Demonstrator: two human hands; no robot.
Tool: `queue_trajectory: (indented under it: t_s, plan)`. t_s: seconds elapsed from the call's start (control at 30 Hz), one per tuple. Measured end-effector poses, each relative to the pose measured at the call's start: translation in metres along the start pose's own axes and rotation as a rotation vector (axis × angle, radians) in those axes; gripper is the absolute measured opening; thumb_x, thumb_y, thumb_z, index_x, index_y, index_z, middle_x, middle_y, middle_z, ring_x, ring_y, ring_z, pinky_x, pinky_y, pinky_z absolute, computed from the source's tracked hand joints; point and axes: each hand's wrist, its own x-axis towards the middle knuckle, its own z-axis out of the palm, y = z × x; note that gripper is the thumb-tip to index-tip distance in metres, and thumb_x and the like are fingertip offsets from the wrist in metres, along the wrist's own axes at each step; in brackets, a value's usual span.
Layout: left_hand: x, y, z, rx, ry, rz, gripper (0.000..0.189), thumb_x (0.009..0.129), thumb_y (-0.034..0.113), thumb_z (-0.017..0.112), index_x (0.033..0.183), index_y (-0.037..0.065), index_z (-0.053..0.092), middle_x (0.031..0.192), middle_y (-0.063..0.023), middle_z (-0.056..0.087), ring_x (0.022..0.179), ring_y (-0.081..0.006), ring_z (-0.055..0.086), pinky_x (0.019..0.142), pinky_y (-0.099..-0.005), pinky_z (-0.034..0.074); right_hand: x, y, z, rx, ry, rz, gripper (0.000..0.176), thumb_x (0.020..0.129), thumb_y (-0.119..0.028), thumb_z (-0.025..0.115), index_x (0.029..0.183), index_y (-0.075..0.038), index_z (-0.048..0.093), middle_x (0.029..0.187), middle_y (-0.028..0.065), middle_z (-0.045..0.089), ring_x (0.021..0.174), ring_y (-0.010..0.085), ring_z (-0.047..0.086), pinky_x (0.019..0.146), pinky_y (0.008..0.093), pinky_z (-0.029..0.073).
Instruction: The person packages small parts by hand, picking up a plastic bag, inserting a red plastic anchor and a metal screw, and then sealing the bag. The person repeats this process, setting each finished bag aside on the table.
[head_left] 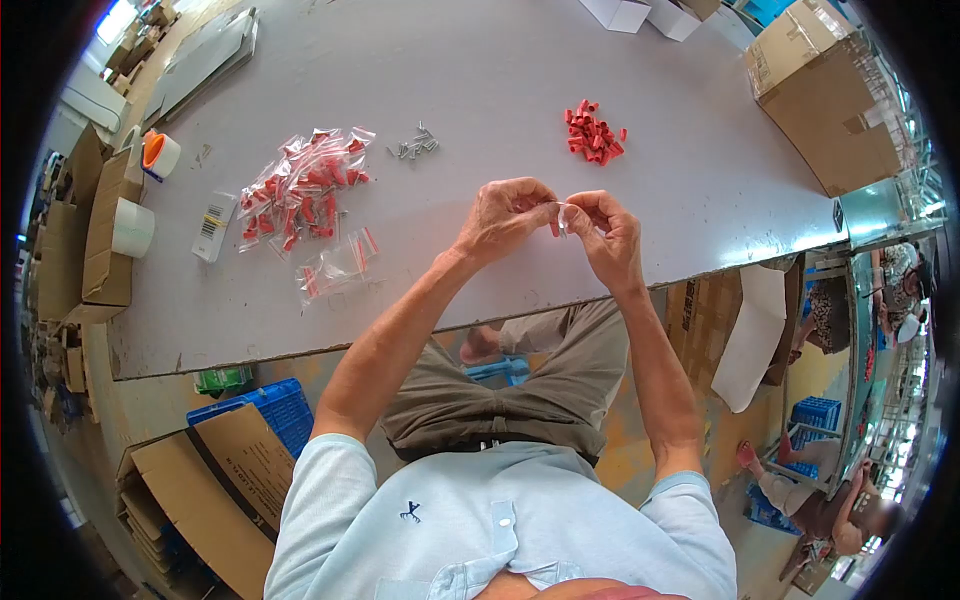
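My left hand [508, 218] and my right hand [606, 236] meet above the table near its front edge. Both are closed in a pinch on a small transparent plastic bag [563, 222], its contents mostly hidden by the fingers. Beyond my right hand lies a pile of short red plastic tubes or caps [595, 135]. Several small metal screws [417, 145] are scattered past my left hand. To the left is a heap of filled zip bags [300, 190] with red pieces inside. Flat transparent bags [338, 265] with red strips lie in front of that heap.
The grey table [480, 90] carries a labelled white packet [212, 228], tape rolls [160, 155] and grey sheets [205, 60] at left. A cardboard box [825, 100] stands at the right. Folded cardboard [205, 490] and a blue crate [262, 412] sit below; other people [850, 515] are at right.
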Motion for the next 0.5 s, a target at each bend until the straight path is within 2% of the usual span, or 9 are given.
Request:
queue_trajectory:
  t_s: [0.17, 0.43, 0.5]
  plan:
    - [0.0, 0.002, 0.002, -0.003, -0.002, -0.012, 0.013, 0.095, 0.01, 0.074, 0.102, 0.0, 0.074, 0.089, -0.0083, 0.075, 0.083, -0.0146, 0.073, 0.077, -0.029, 0.058, 0.0, 0.0, -0.004, -0.015, -0.045, 0.011, 0.014, 0.1, -0.013, 0.07, 0.099, 0.0, 0.073, 0.08, 0.0044, 0.072, 0.074, 0.0092, 0.066, 0.07, 0.027, 0.055]
    - [0.001, -0.005, 0.0, 0.194, -0.01, 0.133, 0.01, 0.092, 0.003, 0.076, 0.1, -0.001, 0.073, 0.09, -0.0076, 0.072, 0.082, -0.0162, 0.073, 0.071, -0.0292, 0.059, -0.004, -0.002, -0.002, -0.019, -0.087, 0.06, 0.014, 0.099, -0.014, 0.071, 0.095, -0.001, 0.072, 0.079, 0.0033, 0.072, 0.074, 0.0083, 0.066, 0.07, 0.0261, 0.055]
    - [0.001, -0.007, 0.001, 0.14, -0.016, 0.114, 0.009, 0.091, 0.003, 0.075, 0.099, -0.001, 0.074, 0.091, -0.0078, 0.072, 0.082, -0.0159, 0.073, 0.072, -0.0291, 0.059, -0.004, 0.004, -0.004, 0.081, -0.123, 0.082, 0.015, 0.1, -0.015, 0.07, 0.096, 0.0, 0.071, 0.082, 0.003, 0.072, 0.076, 0.0081, 0.066, 0.072, 0.0257, 0.055]
